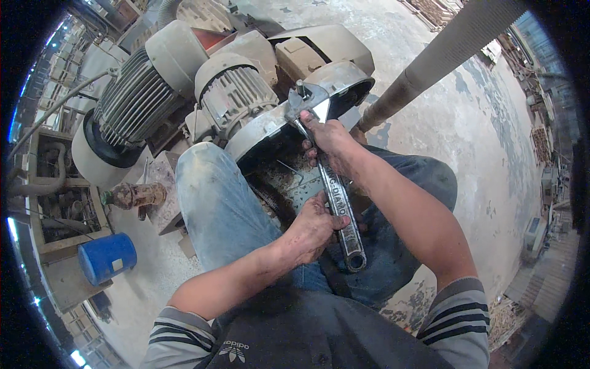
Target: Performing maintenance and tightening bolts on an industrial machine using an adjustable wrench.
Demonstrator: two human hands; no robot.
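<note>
A long metal adjustable wrench point(342, 212) lies slantwise between my knees, its head up at the rim of a round grey machine housing point(261, 130). Low on its handle, my left hand point(314, 226) is closed round the shaft, above the ring-shaped end. My right hand point(327, 142) grips it higher up, close below the jaws. A bolt-like stud point(300, 87) sticks up beside the wrench head; I cannot tell whether the jaws sit on a nut. Inside the housing, below the rim, lies a thin bent metal rod point(294, 171), with dark grime around it.
Two finned electric motors point(138, 86) stand at the upper left. A thick ribbed hose point(439, 55) slants down from the upper right. At the left are a dirty plastic bottle point(138, 195), a blue drum point(107, 258) and a metal frame point(46, 240). Wood stacks line the far right.
</note>
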